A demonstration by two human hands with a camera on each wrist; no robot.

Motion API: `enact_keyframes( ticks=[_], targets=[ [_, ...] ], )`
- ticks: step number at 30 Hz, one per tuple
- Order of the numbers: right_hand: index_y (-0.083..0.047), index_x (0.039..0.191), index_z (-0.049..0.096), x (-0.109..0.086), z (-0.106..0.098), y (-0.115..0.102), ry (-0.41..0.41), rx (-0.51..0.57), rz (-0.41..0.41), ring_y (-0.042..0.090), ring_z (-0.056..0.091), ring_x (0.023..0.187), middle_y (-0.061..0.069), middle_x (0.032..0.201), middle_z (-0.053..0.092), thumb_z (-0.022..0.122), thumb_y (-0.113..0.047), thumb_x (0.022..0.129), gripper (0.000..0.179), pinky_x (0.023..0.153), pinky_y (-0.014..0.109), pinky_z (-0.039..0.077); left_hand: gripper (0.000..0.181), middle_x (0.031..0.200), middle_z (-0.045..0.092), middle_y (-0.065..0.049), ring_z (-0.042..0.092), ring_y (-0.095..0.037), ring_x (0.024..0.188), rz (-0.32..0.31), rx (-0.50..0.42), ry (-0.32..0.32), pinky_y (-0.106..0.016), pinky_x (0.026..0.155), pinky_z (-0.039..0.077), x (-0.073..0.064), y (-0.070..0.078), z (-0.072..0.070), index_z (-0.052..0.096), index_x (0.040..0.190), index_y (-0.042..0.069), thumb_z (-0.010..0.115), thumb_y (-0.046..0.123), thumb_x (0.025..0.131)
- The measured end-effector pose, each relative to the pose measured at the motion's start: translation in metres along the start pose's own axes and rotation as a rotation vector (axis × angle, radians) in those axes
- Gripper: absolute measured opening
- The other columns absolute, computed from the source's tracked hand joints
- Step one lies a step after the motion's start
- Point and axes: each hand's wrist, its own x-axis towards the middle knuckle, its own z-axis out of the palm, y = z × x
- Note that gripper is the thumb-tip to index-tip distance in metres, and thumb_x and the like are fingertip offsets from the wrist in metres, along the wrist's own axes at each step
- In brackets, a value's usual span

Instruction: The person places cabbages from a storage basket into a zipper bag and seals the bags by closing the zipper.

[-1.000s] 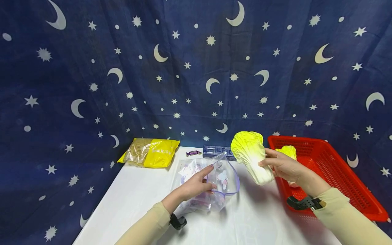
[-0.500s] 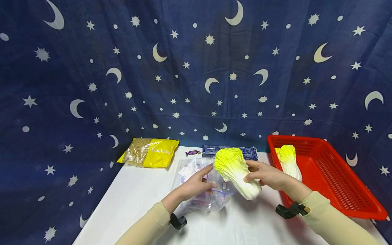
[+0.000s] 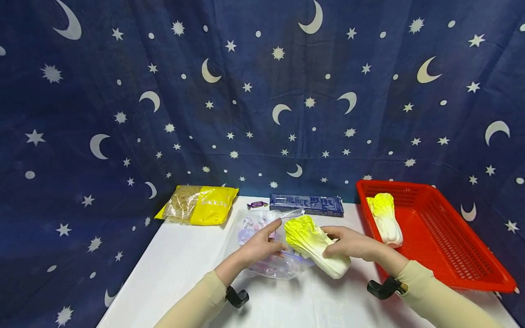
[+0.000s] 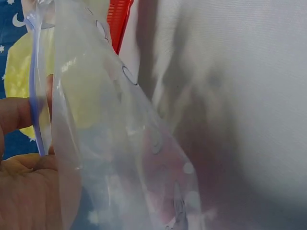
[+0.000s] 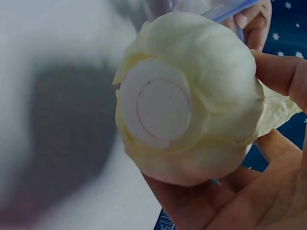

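Observation:
My right hand (image 3: 348, 243) grips a napa cabbage (image 3: 317, 248) by its white lower part, thumb on the near side and fingers on the far side. Its yellow leafy top points left, at the mouth of a clear zip bag (image 3: 270, 269) with a purple closure. The cabbage's round cut base (image 5: 158, 103) faces the camera in the right wrist view. My left hand (image 3: 260, 248) holds the bag's mouth apart, its fingers at the purple zip strip (image 4: 36, 91). Yellow leaves show through the plastic in the left wrist view. The bag has printed figures on it.
A red basket (image 3: 445, 255) stands at the right with a second napa cabbage (image 3: 385, 218) inside. Behind the bag lie a dark blue packet (image 3: 307, 205) and a purple wrapped candy (image 3: 257, 205). A yellow pasta bag (image 3: 198, 205) sits back left on the white table (image 3: 172, 278).
My right hand has carried the cabbage left and down, from beside the basket to the bag's mouth. The left hand has stayed nearly in place at the bag.

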Motion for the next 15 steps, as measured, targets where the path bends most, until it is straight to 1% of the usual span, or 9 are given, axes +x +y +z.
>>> enact_keyframes(
  ticks=[2,5,8,11,15],
  targets=[
    [-0.005,0.144,0.057,0.000,0.002,0.002,0.010,-0.053,-0.016,0.026,0.055,0.101,0.009,0.117,0.063,0.077,-0.019,0.079,0.069,0.083,0.035,0.049,0.084,0.168,0.022,-0.012,0.071,-0.021,0.083,0.011,0.011,0.001,-0.030,0.081,0.060,0.000,0.000,0.000,0.025,0.162,0.006,0.070,0.008,0.093],
    [-0.009,0.141,0.060,0.001,0.006,0.003,0.023,-0.112,-0.024,0.024,0.056,0.096,0.006,0.114,0.064,0.078,-0.020,0.077,0.068,0.080,0.035,0.049,0.084,0.169,0.021,-0.012,0.070,-0.020,0.081,0.030,0.018,-0.004,-0.031,0.080,0.061,0.000,0.000,0.000,0.023,0.162,0.003,0.070,0.007,0.093],
    [-0.012,0.140,0.062,0.000,0.010,0.003,0.036,-0.173,-0.031,0.022,0.057,0.091,0.004,0.111,0.065,0.080,-0.020,0.076,0.067,0.076,0.035,0.050,0.083,0.168,0.021,-0.012,0.069,-0.020,0.080,0.043,0.021,-0.008,-0.030,0.079,0.061,0.001,0.000,0.000,0.024,0.162,0.003,0.069,0.006,0.093],
    [-0.016,0.137,0.065,0.000,0.013,0.000,0.058,-0.268,-0.033,0.021,0.057,0.089,0.002,0.108,0.065,0.080,-0.021,0.074,0.065,0.073,0.036,0.050,0.083,0.169,0.022,-0.009,0.068,-0.019,0.079,0.055,0.043,-0.013,-0.031,0.078,0.061,0.001,0.001,0.001,0.025,0.162,0.005,0.069,0.007,0.092],
    [-0.023,0.134,0.068,0.001,0.015,-0.006,0.100,-0.429,0.027,0.019,0.056,0.087,0.000,0.110,0.065,0.082,-0.029,0.074,0.063,0.069,0.036,0.049,0.082,0.170,0.019,-0.006,0.067,-0.018,0.079,0.085,0.084,-0.026,-0.037,0.079,0.061,0.002,0.002,0.003,0.025,0.163,0.008,0.068,0.006,0.092]
  ],
)
